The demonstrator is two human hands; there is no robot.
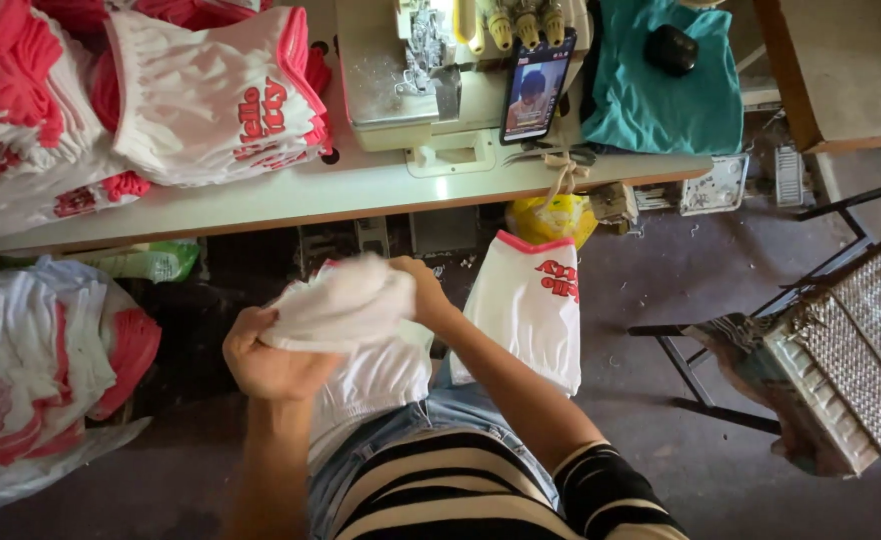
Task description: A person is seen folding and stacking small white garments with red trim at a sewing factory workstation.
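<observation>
Head view: the left hand (271, 362) is clenched around the lower left end of a bunched white garment (346, 300), gripping it from beneath, while the right hand (419, 288) grasps the upper right end, fingers curled over the cloth. The bundle lies between the two hands, above the lap, its long axis running from lower left to upper right; both hands touch it, neither nearer than the other. More white cloth hangs from it onto the denim-covered lap. A white piece with pink trim (529, 305) drapes over the right knee, just beside the right forearm. Beyond, the counter (381, 190) carries a sewing machine (431, 75), a phone (536, 85), stacked white-and-pink garments (201, 90) and a teal cloth (676, 95).
</observation>
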